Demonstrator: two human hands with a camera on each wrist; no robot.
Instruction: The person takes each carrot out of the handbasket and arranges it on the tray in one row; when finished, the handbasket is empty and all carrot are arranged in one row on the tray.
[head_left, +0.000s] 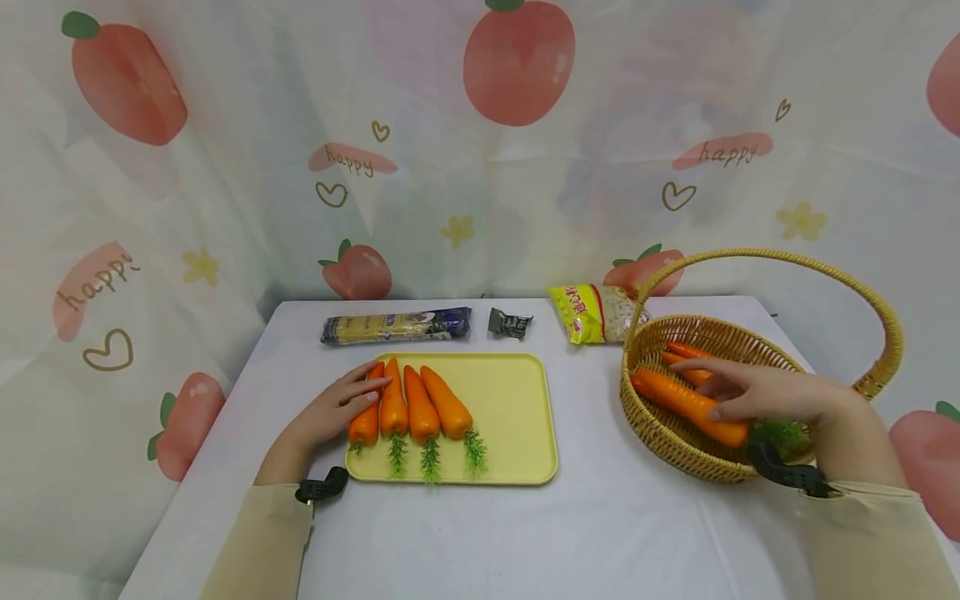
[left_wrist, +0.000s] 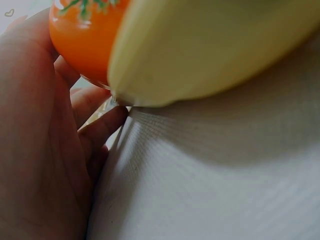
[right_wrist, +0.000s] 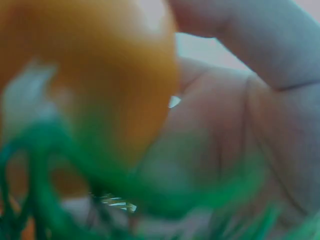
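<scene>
At the left side of a yellow tray (head_left: 517, 417), my left hand (head_left: 330, 412) rests on the leftmost carrot (head_left: 365, 423), fingers laid across it and one fingertip at the neighbouring carrot (head_left: 393, 408). Two more carrots lie to the right, their green tops toward me. The left wrist view has the fingertips close to the tray's rim and the orange carrot (left_wrist: 85, 45). Inside the wicker basket (head_left: 675, 450), my right hand (head_left: 776, 392) spans a large carrot (head_left: 686, 406), thumb on its near side and fingers over its far side. Blurred green fronds (right_wrist: 165, 195) partly cover the palm.
More carrots (head_left: 693, 358) lie deeper in the basket, whose tall handle (head_left: 810, 258) arches over my right wrist. Along the table's back are a long noodle packet (head_left: 397, 325), a small dark packet (head_left: 510, 323) and a yellow-and-clear bag (head_left: 588, 314). A printed curtain (head_left: 450, 167) hangs behind.
</scene>
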